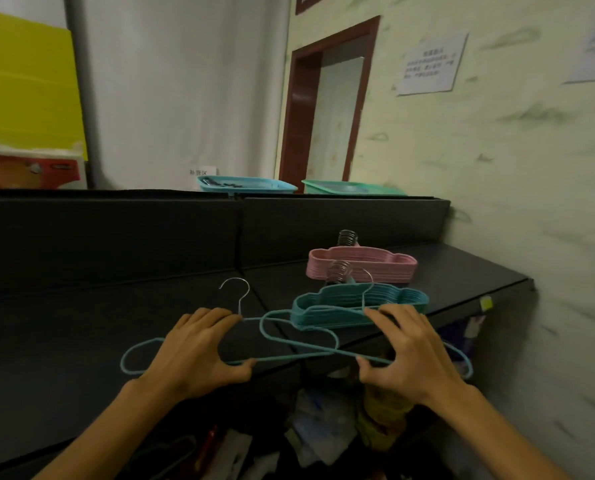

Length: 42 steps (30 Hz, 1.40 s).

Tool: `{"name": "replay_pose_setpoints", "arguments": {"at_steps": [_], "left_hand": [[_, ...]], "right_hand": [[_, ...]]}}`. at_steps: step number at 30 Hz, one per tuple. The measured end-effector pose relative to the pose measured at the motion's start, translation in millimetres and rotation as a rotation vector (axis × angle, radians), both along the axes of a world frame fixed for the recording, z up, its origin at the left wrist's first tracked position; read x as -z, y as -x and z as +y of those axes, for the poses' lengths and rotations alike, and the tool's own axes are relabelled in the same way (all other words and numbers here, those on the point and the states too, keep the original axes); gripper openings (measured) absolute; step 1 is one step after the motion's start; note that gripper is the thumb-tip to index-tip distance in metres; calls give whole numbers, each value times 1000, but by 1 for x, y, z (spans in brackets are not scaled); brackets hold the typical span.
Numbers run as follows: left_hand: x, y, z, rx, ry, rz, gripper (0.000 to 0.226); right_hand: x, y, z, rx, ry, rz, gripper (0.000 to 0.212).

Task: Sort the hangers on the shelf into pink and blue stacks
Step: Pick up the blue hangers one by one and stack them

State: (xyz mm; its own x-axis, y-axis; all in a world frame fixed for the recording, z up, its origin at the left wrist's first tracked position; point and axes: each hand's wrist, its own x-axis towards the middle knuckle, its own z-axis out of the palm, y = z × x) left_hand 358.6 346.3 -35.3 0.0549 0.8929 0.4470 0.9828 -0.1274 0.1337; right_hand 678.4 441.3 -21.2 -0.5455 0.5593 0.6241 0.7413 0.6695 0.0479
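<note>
On the black shelf (81, 327) a pink stack of hangers (362, 265) lies at the back right, with a blue stack (358, 303) just in front of it. My left hand (192, 351) grips one loose blue hanger (140, 348) between fingers and thumb; its metal hook stands up above my fingers. My right hand (407, 355) grips a second blue hanger (289, 330) by its lower bar, close in front of the blue stack. The two loose hangers overlap between my hands.
A tall black back panel (150, 237) rises behind the shelf. Above it sit a blue tray (247, 183) and a green tray (351, 187). The wall (514, 168) closes the right side. Bags and clutter (324, 427) lie below the shelf edge.
</note>
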Motion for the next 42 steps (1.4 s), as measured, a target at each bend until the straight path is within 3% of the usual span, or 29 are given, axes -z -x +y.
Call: {"name": "replay_pose_setpoints", "arguments": {"at_steps": [10, 22, 42], "left_hand": [[-14, -70, 103, 142, -34, -19, 74], [-20, -130, 197, 161, -2, -34, 83], [-10, -172, 206, -6, 73, -42, 92]], "right_hand": [[-21, -46, 83, 53, 21, 208, 67], [-55, -73, 171, 60, -2, 292, 68], [-52, -100, 237, -173, 119, 158, 75]]}}
